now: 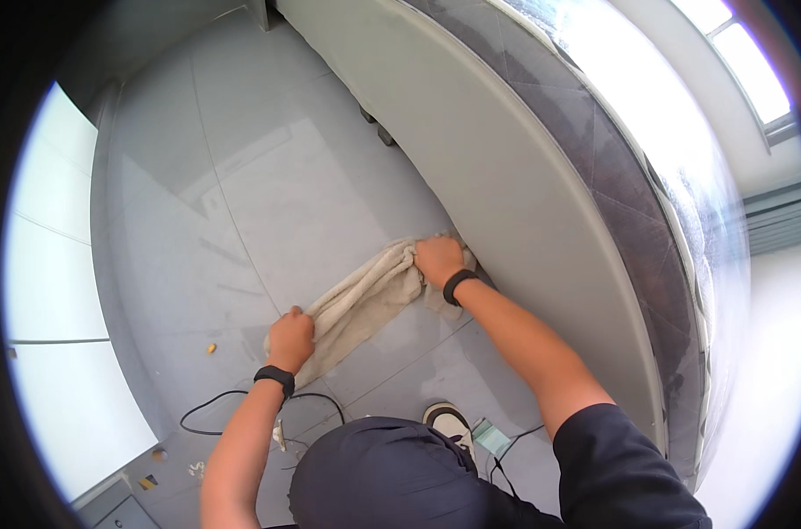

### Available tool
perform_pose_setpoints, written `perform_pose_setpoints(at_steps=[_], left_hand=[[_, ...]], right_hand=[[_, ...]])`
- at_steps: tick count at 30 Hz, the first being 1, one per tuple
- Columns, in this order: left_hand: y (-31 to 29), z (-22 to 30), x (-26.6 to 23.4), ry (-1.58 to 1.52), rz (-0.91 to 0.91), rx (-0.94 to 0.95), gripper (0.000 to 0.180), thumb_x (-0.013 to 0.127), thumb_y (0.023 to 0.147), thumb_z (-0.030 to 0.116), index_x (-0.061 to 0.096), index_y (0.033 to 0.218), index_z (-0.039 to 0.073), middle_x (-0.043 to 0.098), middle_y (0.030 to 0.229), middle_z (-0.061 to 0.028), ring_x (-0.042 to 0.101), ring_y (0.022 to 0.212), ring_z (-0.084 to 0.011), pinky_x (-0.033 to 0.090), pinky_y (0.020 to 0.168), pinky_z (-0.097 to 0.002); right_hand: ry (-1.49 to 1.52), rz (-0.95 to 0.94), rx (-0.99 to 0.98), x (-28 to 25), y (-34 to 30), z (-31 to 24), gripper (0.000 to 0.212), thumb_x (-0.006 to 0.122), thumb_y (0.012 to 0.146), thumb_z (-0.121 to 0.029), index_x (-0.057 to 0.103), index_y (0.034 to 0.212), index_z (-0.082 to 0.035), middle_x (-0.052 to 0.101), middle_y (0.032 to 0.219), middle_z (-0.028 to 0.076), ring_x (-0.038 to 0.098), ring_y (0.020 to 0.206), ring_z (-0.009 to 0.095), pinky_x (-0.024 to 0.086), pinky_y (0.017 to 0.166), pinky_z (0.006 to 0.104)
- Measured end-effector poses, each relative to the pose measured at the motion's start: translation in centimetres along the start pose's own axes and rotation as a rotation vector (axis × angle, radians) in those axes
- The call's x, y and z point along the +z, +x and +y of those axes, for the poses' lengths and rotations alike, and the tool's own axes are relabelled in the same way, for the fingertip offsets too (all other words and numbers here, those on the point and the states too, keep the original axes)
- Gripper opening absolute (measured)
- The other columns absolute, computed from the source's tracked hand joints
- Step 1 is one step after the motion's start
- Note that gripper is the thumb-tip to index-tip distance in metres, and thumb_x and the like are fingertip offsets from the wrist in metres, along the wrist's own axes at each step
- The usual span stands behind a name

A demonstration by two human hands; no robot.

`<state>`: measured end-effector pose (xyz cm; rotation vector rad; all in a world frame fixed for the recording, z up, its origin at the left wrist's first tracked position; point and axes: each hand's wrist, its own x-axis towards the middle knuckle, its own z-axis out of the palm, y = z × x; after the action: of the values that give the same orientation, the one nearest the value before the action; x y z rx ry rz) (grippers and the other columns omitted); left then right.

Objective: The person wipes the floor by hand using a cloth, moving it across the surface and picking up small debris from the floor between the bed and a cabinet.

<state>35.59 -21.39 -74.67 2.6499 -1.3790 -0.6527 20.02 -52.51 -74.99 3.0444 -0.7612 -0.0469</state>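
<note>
A long beige cloth (370, 286), bunched into folds along its upper edge, stretches across the grey tiled floor between my hands. My left hand (291, 340) is closed round its left end. Farther off and to the right, my right hand (439, 260) grips the other end, close beside the bed's grey side panel (506, 176). Some of the cloth hangs past my right fist and lies against the panel's foot. Both wrists wear a dark band.
The bed with a quilted mattress (585, 115) takes up the right. White cabinet fronts (57, 264) line the left. A black cable (215, 401), a small yellow object (211, 349) and scraps lie on the floor. Near my shoe (451, 423) is a pale green item (490, 438).
</note>
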Motion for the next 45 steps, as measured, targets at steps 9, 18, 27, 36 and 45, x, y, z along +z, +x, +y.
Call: perform_pose_setpoints(at_steps=[9, 18, 27, 36, 45], left_hand=[[-1.1, -1.3, -0.2, 0.023, 0.073, 0.011, 0.004, 0.069, 0.076, 0.001, 0.072, 0.079, 0.003, 0.065, 0.101, -0.0179, 0.069, 0.093, -0.0376, 0.058, 0.078, -0.0469], [-2.5, -2.3, -0.5, -0.025, 0.06, -0.055, 0.004, 0.069, 0.077, 0.003, 0.072, 0.079, 0.004, 0.065, 0.102, -0.0187, 0.069, 0.094, -0.0381, 0.058, 0.08, -0.0468], [-1.1, -1.5, 0.2, 0.015, 0.063, -0.034, 0.004, 0.07, 0.078, 0.004, 0.073, 0.08, 0.005, 0.065, 0.102, -0.0174, 0.068, 0.093, -0.0375, 0.057, 0.08, -0.0469], [-0.7, -0.5, 0.2, -0.046, 0.06, -0.035, 0.005, 0.068, 0.079, 0.003, 0.072, 0.08, 0.005, 0.065, 0.102, -0.018, 0.068, 0.095, -0.0372, 0.057, 0.08, -0.0465], [-0.3, -0.9, 0.4, -0.023, 0.057, -0.004, 0.004, 0.067, 0.079, 0.003, 0.071, 0.079, 0.003, 0.065, 0.101, -0.0179, 0.068, 0.094, -0.0375, 0.057, 0.079, -0.0476]], right_hand=[[-0.005, -0.23, -0.105, -1.0, -1.4, -1.6, 0.021, 0.063, 0.085, -0.025, 0.078, 0.08, -0.011, 0.076, 0.084, 0.014, 0.074, 0.076, 0.032, 0.057, 0.067, 0.0472], [0.074, -0.34, -0.313, -1.5, -8.8, -6.5, 0.02, 0.064, 0.085, -0.024, 0.078, 0.077, -0.011, 0.075, 0.08, 0.012, 0.074, 0.076, 0.031, 0.056, 0.068, 0.0465], [-0.056, -0.157, -0.106, -0.3, -4.3, -4.8, 0.02, 0.062, 0.087, -0.02, 0.076, 0.075, -0.012, 0.075, 0.08, 0.013, 0.073, 0.071, 0.03, 0.057, 0.063, 0.0432], [-0.054, -0.132, -0.129, -0.8, -0.7, -2.1, 0.017, 0.063, 0.085, -0.02, 0.077, 0.078, -0.014, 0.075, 0.083, 0.014, 0.074, 0.071, 0.028, 0.057, 0.062, 0.0432], [-0.04, -0.138, -0.107, -0.7, 0.6, -0.8, 0.017, 0.065, 0.084, -0.022, 0.077, 0.077, -0.012, 0.075, 0.08, 0.012, 0.074, 0.071, 0.029, 0.057, 0.062, 0.0427]])
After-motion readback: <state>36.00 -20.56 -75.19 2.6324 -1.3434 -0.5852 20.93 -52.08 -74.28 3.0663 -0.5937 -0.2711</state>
